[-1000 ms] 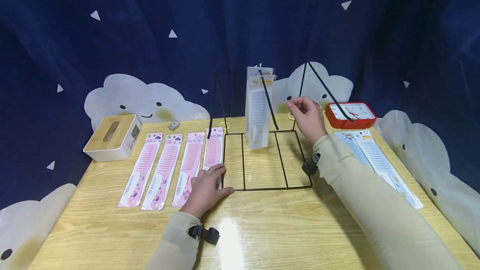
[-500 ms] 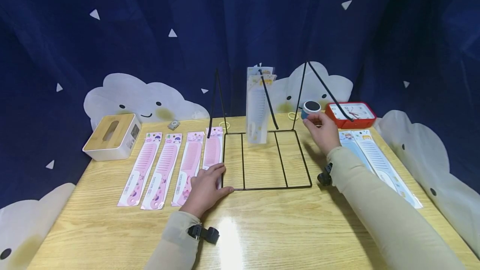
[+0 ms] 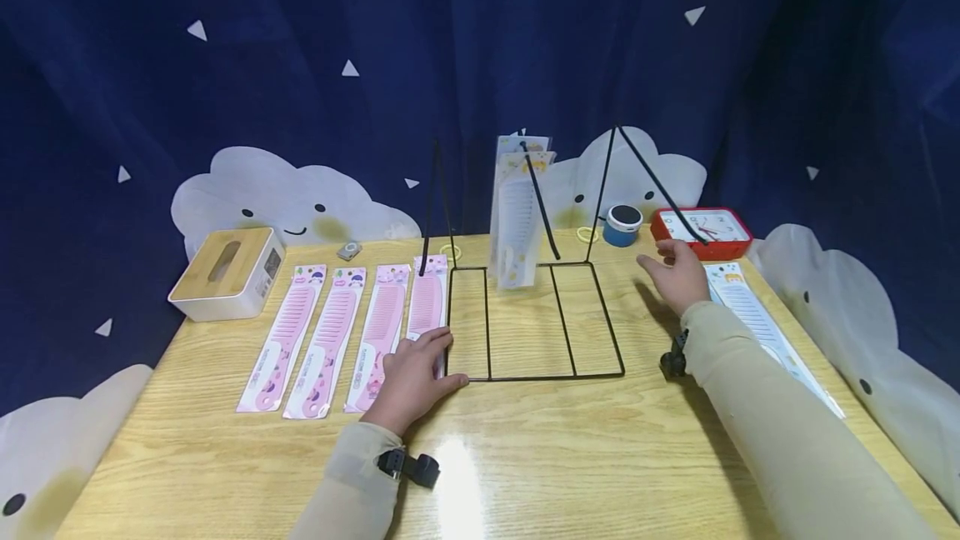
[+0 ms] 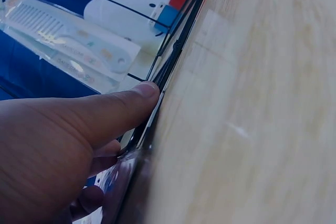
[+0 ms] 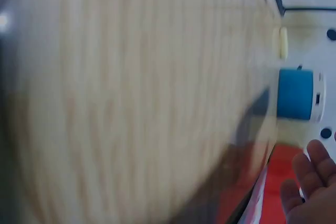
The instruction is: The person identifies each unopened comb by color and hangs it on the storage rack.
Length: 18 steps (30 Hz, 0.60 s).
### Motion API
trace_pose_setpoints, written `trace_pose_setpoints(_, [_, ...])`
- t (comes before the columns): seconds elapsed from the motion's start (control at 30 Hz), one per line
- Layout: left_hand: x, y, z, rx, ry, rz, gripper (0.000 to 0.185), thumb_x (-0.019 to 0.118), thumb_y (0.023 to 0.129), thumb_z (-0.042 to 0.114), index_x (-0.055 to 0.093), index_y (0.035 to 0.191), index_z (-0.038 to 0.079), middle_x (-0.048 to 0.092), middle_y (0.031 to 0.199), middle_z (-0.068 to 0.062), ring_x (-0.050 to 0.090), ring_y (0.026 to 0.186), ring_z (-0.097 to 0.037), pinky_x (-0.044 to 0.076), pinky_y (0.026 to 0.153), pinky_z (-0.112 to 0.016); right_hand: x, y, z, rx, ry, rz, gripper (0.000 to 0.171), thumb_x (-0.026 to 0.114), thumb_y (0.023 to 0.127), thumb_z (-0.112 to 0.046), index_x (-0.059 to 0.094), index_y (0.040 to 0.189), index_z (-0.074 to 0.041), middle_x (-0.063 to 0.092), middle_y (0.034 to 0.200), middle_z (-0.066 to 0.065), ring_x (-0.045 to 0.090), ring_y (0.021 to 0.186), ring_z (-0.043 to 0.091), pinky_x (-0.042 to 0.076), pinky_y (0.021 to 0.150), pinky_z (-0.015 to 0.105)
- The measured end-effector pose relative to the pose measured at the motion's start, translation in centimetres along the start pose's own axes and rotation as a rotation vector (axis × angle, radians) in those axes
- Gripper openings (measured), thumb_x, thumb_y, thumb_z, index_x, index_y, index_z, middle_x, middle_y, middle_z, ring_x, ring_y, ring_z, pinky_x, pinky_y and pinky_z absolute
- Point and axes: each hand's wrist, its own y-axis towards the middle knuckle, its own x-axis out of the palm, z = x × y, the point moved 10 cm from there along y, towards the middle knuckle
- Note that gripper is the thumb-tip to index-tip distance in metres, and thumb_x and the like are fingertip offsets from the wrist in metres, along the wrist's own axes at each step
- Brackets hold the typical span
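Note:
My left hand [image 3: 411,377] rests at the front left corner of a black wire display rack [image 3: 517,378]. Its thumb lies straight on the bar and its fingers touch the left side; in the left wrist view the thumb [image 4: 121,109] meets the bar. My right hand [image 3: 677,277] holds nothing, fingers extended and thumb apart, near the packaged blue combs on the right. One blue comb [image 3: 757,323] shows there; the one beside it is hidden behind the hand and sleeve. Packaged combs [image 3: 516,223] hang from the rack's middle hook. The left and right hooks bear nothing.
Several packaged pink combs [image 3: 330,340] lie left of the rack. A tissue box [image 3: 225,273] and a small grey clip-on device [image 3: 348,250] stand at the back left. A blue round speaker [image 3: 622,227] and red clock [image 3: 701,232] stand at the back right.
My right hand has moved right and slightly toward me, from beside the hanging combs to the blue combs, uncovering the speaker. The hanging combs have swung slightly. My left hand has stayed put.

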Motion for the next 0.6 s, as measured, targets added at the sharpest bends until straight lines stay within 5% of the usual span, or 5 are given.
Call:
trace_pose_setpoints(0.4, [-0.1,0.0,0.1,-0.005,-0.001,-0.003,0.072,0.080,0.081,0.047,0.060,0.140,0.011,0.050,0.150,0.000,0.050,0.110,-0.028,0.035,0.081,-0.048,-0.2,0.1,3.6,0.127,-0.001,-0.082,0.074,0.059,0.098,-0.040,0.035,0.148,0.009,0.040,0.146,0.034,0.039,0.134,0.048,0.033,0.109,0.059])
trace_pose_setpoints(0.6, [0.0,0.0,0.0,-0.006,-0.002,-0.005,0.072,0.080,0.081,0.047,0.060,0.140,0.011,0.050,0.151,0.000,0.050,0.110,-0.028,0.035,0.081,-0.048,-0.8,0.4,4.0,0.108,-0.164,-0.074,0.064,0.066,0.091,-0.024,0.045,0.139,0.013,0.050,0.135,0.034,0.049,0.121,0.047,0.039,0.102,0.058])
